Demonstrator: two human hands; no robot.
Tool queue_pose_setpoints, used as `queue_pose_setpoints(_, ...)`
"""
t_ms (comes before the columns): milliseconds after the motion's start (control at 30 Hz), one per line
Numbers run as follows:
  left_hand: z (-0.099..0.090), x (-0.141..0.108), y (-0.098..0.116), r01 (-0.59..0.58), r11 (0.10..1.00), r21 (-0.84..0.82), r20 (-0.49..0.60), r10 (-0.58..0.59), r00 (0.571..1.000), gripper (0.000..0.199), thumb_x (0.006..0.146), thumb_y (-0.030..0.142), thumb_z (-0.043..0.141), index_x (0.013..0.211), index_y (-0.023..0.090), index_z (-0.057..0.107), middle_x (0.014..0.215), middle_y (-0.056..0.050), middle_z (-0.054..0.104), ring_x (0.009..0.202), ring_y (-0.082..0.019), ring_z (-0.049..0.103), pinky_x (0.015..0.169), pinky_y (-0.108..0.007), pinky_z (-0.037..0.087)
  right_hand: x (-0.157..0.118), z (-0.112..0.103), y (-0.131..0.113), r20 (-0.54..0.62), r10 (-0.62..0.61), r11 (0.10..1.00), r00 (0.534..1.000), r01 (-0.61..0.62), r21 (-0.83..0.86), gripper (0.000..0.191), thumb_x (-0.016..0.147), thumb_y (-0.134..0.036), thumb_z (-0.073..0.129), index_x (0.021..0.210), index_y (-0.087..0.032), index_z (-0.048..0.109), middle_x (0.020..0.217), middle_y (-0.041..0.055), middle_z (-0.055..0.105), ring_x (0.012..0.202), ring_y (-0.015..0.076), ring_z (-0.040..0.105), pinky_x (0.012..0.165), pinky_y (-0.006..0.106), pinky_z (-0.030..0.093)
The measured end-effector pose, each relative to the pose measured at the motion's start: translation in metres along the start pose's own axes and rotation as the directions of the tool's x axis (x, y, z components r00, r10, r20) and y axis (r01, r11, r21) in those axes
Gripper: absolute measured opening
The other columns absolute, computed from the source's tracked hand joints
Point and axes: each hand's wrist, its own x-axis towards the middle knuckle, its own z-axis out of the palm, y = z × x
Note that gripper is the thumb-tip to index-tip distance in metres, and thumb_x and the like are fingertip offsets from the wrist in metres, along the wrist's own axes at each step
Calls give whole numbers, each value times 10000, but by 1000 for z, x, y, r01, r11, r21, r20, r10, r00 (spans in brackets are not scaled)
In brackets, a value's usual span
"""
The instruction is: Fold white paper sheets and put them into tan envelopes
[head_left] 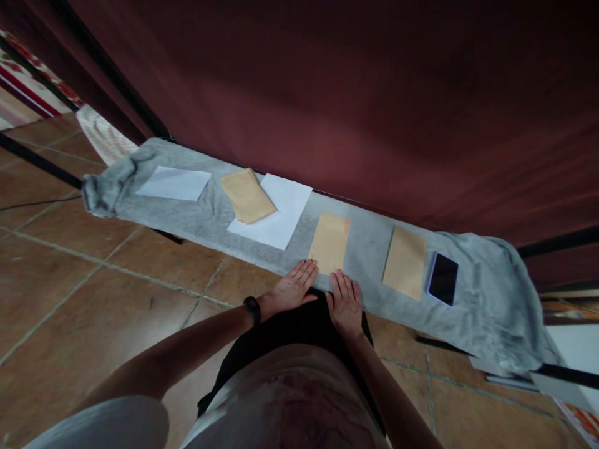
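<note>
A tan paper envelope (329, 242) lies flat at the near edge of the cloth-covered bench, straight in front of me. My left hand (296, 285), with a dark band on its wrist, rests with outstretched fingers at the envelope's lower left corner. At its lower right corner lies my right hand (345, 302), flat, fingertips on or just at the paper's edge. Neither hand grips anything. Farther left, a small stack of tan envelopes (249, 196) sits askew on a white sheet of paper (283, 209). To the right lies another tan envelope (405, 262).
A phone (443, 279) with a dark screen lies right of the far-right envelope. Another white sheet (175, 183) is at the bench's left. Grey cloth (365, 249) covers the narrow bench, wrinkled at both ends. A dark red curtain (327, 93) hangs directly behind it.
</note>
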Motion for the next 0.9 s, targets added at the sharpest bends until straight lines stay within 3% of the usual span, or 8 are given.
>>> queue_pose_setpoints(100,2,11,12,2,1000,-9,-13,-2,1000,752,1006,562,446,1536,39,342,1630,-264,285,1542,-343,233,1265,-516,210,0,-1,-3,-6,16,1000,1000,-16,-22,510,1043,-319,435,1540,-206,443,1624,142,380,1470,322,374,1207,561,240)
queue_pose_setpoints(233,6,24,22,-12,1000,-26,-28,11,1000,788,993,583,465,1530,18,347,1625,-255,310,1544,-329,234,1268,-484,225,3,-3,-5,17,25,999,1000,-24,-32,540,1016,-328,494,1535,-188,445,1610,141,408,1470,318,369,1216,544,231)
queue_pose_setpoints(367,6,19,9,-10,1000,-17,-46,9,999,781,993,570,463,1554,45,324,1624,-230,335,1538,-307,268,1262,-464,257,6,-5,-6,28,55,998,998,-54,-30,538,1008,-310,520,1526,-183,455,1596,121,437,1451,295,402,1223,500,232)
queue_pose_setpoints(567,7,5,-15,78,996,-38,-125,-82,989,729,1007,527,410,1567,67,327,1608,-218,376,1507,-312,348,1232,-487,321,14,-14,-10,-20,162,986,987,-160,54,464,1031,-284,478,1486,-194,498,1506,99,553,1374,264,487,1179,458,314)
queue_pose_setpoints(700,10,12,-15,124,991,-47,-164,-131,978,611,1021,462,371,1475,70,485,1518,-222,508,1437,-328,463,1177,-495,397,37,-23,-12,-31,368,928,929,-365,79,373,1004,-239,500,1360,-186,599,1342,117,654,1190,279,577,1028,431,445)
queue_pose_setpoints(900,0,34,-14,151,987,48,-105,-145,984,395,1007,308,412,1265,115,640,1362,-214,647,1258,-334,627,1045,-477,510,75,-20,-7,15,594,793,804,-589,157,200,912,-166,558,1055,-152,698,1061,136,679,1036,274,605,943,409,493)
